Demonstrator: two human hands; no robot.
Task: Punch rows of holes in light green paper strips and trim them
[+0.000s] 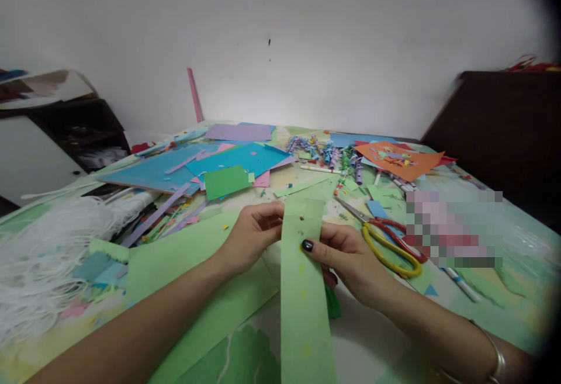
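Note:
A long light green paper strip (304, 314) hangs upright between my hands, with a small hole and some dark specks near its top and faint yellow marks lower down. My right hand (346, 258) grips its right edge, the dark-nailed thumb pressed on the front and the fingers behind. My left hand (256, 235) is closed at the strip's left edge, its fingertips hidden behind the paper. Below my right hand, a dark green piece (333, 303) shows partly behind the strip. A large light green sheet (193, 290) lies under my left forearm.
Scissors (390, 246) with yellow and red handles lie right of my right hand. White cord (48, 255) is heaped at left. Coloured paper (236, 162) and small curled paper pieces (333, 153) cover the back. An orange sheet (401, 161) holds scraps. A dark cabinet (504, 138) stands at right.

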